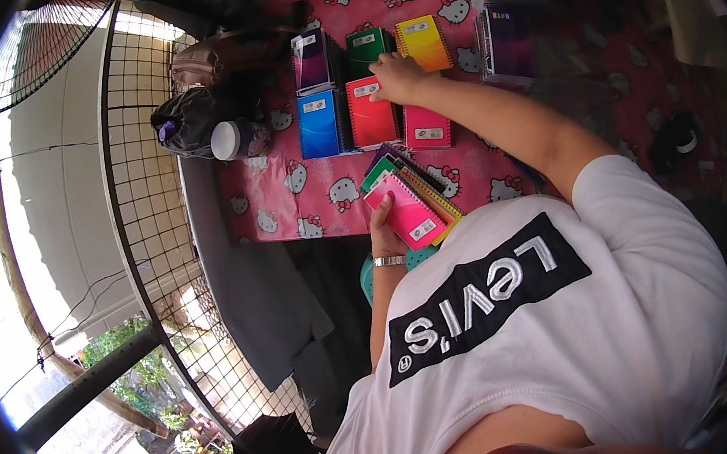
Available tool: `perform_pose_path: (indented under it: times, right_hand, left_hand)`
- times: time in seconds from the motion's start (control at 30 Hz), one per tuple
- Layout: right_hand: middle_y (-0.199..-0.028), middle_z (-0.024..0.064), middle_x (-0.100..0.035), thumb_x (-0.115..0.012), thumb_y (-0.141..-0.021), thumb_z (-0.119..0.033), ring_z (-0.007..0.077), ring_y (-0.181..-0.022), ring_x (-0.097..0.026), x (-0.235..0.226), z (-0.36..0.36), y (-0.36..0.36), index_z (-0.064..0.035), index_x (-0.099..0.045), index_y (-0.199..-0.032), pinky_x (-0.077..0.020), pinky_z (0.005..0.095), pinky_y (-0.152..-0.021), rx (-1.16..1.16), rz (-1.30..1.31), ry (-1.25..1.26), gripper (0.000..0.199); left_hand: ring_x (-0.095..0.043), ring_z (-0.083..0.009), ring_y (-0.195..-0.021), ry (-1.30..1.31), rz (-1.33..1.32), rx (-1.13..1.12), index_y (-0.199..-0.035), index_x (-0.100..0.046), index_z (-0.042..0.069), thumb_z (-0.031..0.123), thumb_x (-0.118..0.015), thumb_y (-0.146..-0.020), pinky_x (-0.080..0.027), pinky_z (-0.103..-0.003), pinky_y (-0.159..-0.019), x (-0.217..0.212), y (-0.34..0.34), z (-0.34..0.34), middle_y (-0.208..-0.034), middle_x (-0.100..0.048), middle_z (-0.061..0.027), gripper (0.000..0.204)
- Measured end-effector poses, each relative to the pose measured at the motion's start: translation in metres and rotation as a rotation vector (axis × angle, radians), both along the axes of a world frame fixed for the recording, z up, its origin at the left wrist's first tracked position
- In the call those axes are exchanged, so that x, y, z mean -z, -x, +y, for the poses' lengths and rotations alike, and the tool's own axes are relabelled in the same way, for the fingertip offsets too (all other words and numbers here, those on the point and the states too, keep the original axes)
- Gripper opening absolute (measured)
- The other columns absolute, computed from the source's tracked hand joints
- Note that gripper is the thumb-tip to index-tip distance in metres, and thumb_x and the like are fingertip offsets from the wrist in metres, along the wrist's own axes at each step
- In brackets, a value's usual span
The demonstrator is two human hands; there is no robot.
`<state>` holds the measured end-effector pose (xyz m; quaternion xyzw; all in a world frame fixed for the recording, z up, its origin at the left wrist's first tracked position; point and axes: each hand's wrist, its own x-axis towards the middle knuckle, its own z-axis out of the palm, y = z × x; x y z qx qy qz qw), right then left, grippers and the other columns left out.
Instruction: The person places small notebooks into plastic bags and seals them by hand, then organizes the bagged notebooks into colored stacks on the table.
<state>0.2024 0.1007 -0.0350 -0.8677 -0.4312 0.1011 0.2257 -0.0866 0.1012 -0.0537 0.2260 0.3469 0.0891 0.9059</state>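
Observation:
In my left hand (385,225) is a fanned stack of small spiral notebooks, held near the table's front edge. A pink notebook (404,214) lies on top of it, with green, yellow and dark covers showing underneath. My right hand (397,78) reaches across to the laid-out notebooks, its thumb and fingers bent at the upper right corner of a red notebook (367,118). Around it lie a green notebook (364,48), a yellow notebook (420,37), a blue notebook (319,125), a purple notebook (310,60) and another pink notebook (427,132), partly under my right forearm.
A pink patterned cloth (275,183) covers the table. Taller stacks of dark notebooks (507,43) stand at the right. A white-lidded jar (227,140) and a black bag (186,120) sit at the left edge, beside a wire mesh (146,179).

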Motion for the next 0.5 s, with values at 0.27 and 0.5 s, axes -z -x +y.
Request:
perform_pose_path:
  times: [0.27,0.5]
  right_hand:
    - [-0.1,0.0189,-0.064,-0.079,-0.07,-0.028,0.0361,-0.094,-0.062,-0.07,0.009,0.031,-0.0014,-0.058,-0.102,-0.0488,0.0402,-0.082,-0.233,0.57,-0.355,0.046]
    - [-0.103,0.0192,-0.058,-0.08,-0.067,-0.044,0.0325,-0.105,-0.059,-0.021,0.075,0.054,0.0001,-0.053,-0.114,-0.0501,0.0423,-0.086,0.087,0.173,-0.104,0.07]
  left_hand:
    - [-0.06,-0.0294,-0.106,-0.116,0.098,-0.227,-0.128,-0.047,0.008,0.053,-0.067,-0.078,-0.051,-0.046,-0.09,0.014,0.038,0.029,-0.122,-0.058,-0.0121,0.07]
    - [-0.058,-0.0283,-0.11,-0.194,-0.089,-0.304,-0.127,-0.05,0.006,0.053,-0.061,-0.082,-0.048,-0.044,-0.094,-0.013,0.025,0.041,-0.123,-0.059,-0.01,0.065]
